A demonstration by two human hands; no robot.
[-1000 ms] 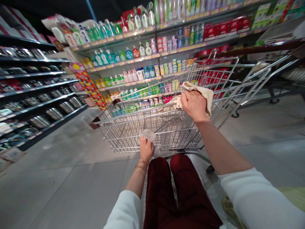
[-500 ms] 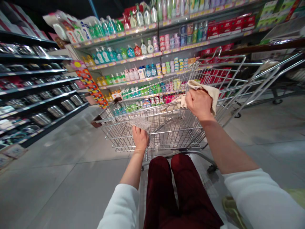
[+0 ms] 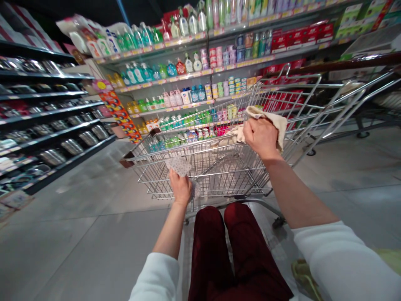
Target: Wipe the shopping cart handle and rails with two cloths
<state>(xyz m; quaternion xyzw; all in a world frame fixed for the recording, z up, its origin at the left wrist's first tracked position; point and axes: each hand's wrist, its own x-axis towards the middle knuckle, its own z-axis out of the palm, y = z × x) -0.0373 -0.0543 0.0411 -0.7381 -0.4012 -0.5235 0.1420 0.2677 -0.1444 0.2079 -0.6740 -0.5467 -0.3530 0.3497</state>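
— How many cloths are being held, and how is each gripped?

— Two cloths are held, one per hand. A small speckled grey-and-white cloth (image 3: 178,166) is gathered in the left hand (image 3: 180,188), with the fingers closed on it, at the near end of a chrome wire shopping cart (image 3: 232,175). A larger beige fabric cloth (image 3: 270,121) is clamped in the right hand (image 3: 260,138) at the cart's top rail (image 3: 200,140), and one fold of it is draped just inside the cart.

— What is seen around the cart?

— Beyond the cart, at least four tiers of white store shelving (image 3: 163,54) are lined with many plastic bottles (image 3: 138,75) in green, blue and white. To the left of the cart, dark metal shelving (image 3: 53,125) is stacked with rows of steel bowls (image 3: 72,146). Behind the cart, two legs in dark red trousers (image 3: 209,251) are seen, and two white sleeves (image 3: 338,263) are worn on the arms reaching forward. Under the cart, three small black casters (image 3: 278,222) can be made out on the grey tiled floor (image 3: 94,234).
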